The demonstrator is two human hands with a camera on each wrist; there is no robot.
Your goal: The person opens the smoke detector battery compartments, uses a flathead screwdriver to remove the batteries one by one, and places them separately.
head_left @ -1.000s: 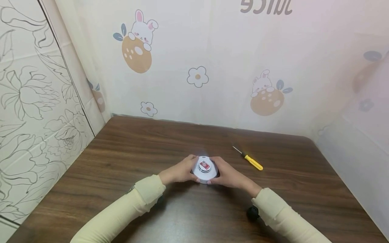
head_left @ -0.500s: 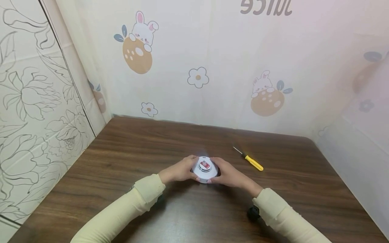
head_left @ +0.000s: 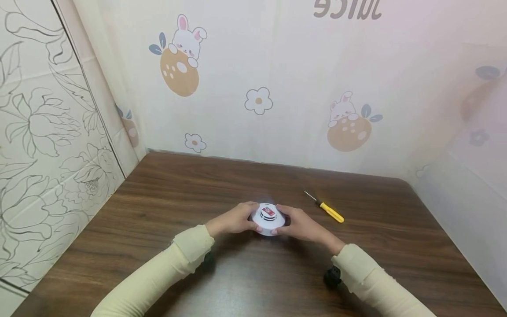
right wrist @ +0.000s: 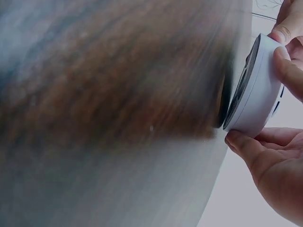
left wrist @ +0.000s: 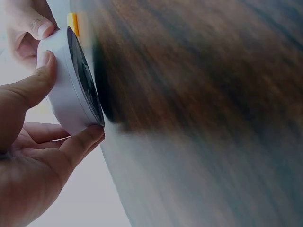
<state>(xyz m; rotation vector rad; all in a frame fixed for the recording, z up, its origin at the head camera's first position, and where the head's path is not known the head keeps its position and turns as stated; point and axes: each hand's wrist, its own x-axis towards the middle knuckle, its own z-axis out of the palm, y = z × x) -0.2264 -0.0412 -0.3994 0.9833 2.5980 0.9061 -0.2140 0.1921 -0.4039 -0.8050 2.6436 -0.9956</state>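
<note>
From the head: gripping a white disc (head_left: 268,226) from both sides, with left hand (head_left: 239,218) and right hand (head_left: 303,223), fingers bent part way round. Between the fingers, on its top, a red label (head_left: 268,211). To the right of the right fingers — not touching — a yellow screwdriver (head_left: 332,212) on the table (head_left: 198,189). From the left wrist: thumb on the disc's side, fingertips at its rim, dark underside (left wrist: 85,75) showing beside them. From the right wrist: same hold — hard to tell if touching the table.
</note>
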